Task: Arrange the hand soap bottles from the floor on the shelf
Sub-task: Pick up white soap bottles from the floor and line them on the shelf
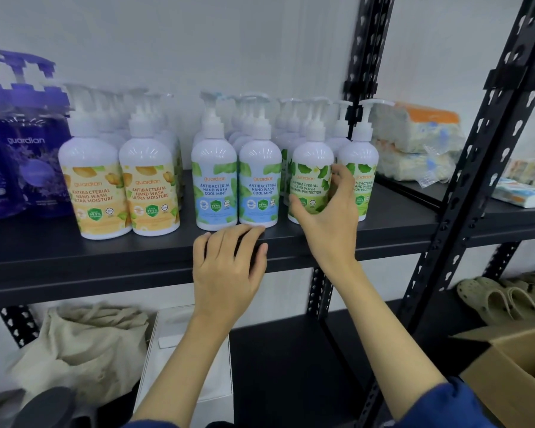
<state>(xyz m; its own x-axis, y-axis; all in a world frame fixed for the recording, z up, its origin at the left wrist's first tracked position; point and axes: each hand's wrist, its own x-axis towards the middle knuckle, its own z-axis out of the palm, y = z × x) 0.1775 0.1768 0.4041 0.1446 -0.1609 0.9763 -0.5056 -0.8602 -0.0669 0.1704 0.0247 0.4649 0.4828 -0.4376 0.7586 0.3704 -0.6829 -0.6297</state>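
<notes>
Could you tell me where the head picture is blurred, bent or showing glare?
Head view: the purple bottles at the far left are smeared and blocky; the shelf posts lean from wide-angle distortion; small glare spots sit on the white bottle shoulders; the front labels read sharply, as do the left hand and right hand.

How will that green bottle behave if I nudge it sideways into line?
The green bottle would probably slide: its flat base stands on the smooth shelf. Tall with a pump on top, it may tip if pushed high. The right hand grips it low, which seems safer. Its glossy plastic could be slippery.
</notes>
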